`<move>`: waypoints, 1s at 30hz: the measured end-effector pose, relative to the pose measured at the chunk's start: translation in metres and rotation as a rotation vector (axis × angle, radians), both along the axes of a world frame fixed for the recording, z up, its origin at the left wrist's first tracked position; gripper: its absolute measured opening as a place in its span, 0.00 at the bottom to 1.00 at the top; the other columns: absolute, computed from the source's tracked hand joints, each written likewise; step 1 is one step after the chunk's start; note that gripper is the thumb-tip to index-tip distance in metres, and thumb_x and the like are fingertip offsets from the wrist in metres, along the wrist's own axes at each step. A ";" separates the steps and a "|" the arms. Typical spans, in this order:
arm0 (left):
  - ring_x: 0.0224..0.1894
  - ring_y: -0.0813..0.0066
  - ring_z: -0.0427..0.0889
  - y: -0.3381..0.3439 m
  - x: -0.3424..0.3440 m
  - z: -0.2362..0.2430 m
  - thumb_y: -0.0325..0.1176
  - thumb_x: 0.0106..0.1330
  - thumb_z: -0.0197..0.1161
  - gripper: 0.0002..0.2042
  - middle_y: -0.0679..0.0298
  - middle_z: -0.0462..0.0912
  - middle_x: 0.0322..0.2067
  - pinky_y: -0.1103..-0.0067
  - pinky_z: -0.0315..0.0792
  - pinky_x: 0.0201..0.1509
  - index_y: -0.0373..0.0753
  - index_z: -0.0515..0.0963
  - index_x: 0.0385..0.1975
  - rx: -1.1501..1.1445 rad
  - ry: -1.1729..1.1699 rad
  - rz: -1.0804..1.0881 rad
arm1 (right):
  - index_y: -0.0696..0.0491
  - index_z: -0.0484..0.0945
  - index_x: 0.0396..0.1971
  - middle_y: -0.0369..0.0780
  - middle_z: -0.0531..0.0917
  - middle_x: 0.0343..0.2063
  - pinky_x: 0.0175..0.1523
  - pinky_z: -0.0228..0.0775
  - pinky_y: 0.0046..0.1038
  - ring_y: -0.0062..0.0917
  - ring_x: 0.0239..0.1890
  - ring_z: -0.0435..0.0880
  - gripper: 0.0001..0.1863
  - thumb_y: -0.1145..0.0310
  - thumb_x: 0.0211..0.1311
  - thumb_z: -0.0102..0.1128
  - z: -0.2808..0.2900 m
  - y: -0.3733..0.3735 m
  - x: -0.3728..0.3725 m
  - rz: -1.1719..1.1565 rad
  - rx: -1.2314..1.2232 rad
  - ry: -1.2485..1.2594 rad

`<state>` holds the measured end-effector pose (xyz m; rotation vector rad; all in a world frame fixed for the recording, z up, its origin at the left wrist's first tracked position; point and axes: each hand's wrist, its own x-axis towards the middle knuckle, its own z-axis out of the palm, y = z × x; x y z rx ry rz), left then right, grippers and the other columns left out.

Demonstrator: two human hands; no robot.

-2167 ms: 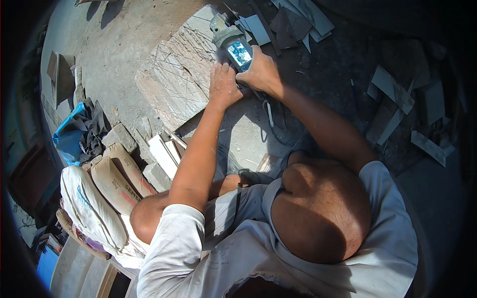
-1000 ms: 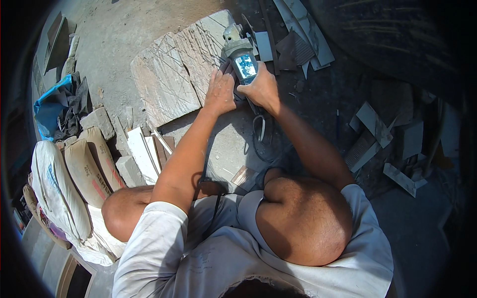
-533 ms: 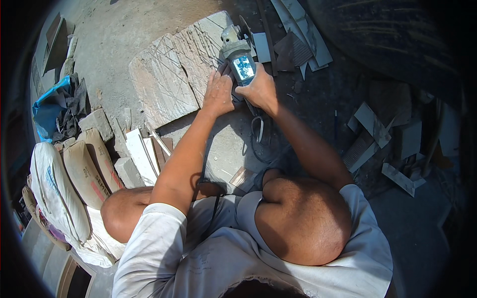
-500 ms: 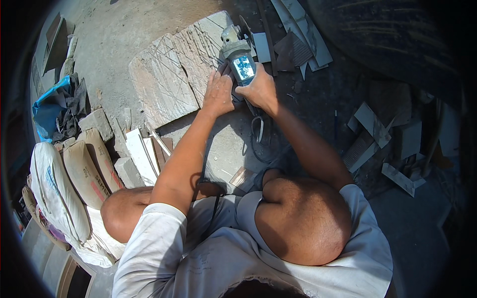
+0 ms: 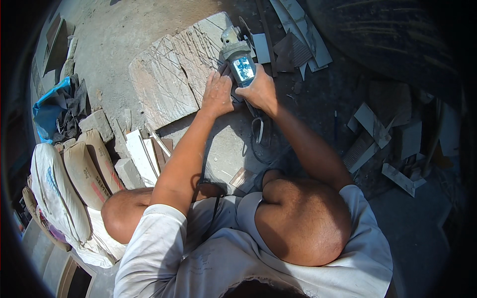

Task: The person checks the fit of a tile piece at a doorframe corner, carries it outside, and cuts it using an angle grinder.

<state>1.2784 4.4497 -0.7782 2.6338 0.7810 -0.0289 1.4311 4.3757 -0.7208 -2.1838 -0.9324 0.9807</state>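
My right hand [image 5: 261, 92] is wrapped round the rear body of an angle grinder [image 5: 243, 68], which has a blue-and-white label and a dusty pale metal head. Its thin cutting disc [image 5: 245, 27] stands on edge to the right of the head. Close on the grinder's left, my left hand [image 5: 217, 94] rests with its fingers stretched forward at the edge of a pale stone slab [image 5: 169, 74]. Shadow darkens those fingertips, and whatever lies beneath them is hidden. Many scored lines and a dark split cross the slab.
A dark cable [image 5: 256, 144] loops down from the grinder towards my feet. Cut tile strips [image 5: 300, 35] lie beyond it, with broken tile pieces [image 5: 370, 126] to the right. On the left are filled sacks [image 5: 84, 171], a blue bag [image 5: 52, 111] and a concrete block [image 5: 97, 124].
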 end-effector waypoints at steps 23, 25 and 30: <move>0.61 0.47 0.67 0.002 0.002 0.008 0.32 0.47 0.64 0.24 0.47 0.77 0.45 0.58 0.46 0.74 0.32 0.71 0.47 -0.008 0.008 -0.028 | 0.64 0.68 0.47 0.59 0.82 0.36 0.48 0.75 0.41 0.52 0.42 0.82 0.40 0.60 0.32 0.75 -0.003 -0.003 0.003 0.000 0.041 -0.024; 0.61 0.48 0.67 0.003 0.003 0.008 0.32 0.46 0.64 0.24 0.48 0.77 0.45 0.58 0.46 0.74 0.32 0.71 0.47 -0.010 0.023 -0.021 | 0.64 0.68 0.47 0.59 0.81 0.36 0.48 0.75 0.40 0.52 0.42 0.82 0.40 0.60 0.32 0.75 -0.004 -0.002 0.002 -0.001 0.043 -0.024; 0.62 0.49 0.66 0.003 0.000 0.007 0.32 0.46 0.65 0.25 0.49 0.77 0.45 0.59 0.46 0.74 0.32 0.71 0.47 -0.011 0.033 -0.018 | 0.64 0.68 0.47 0.59 0.81 0.36 0.48 0.75 0.40 0.52 0.42 0.82 0.40 0.60 0.32 0.75 -0.002 -0.001 0.001 0.004 0.045 -0.013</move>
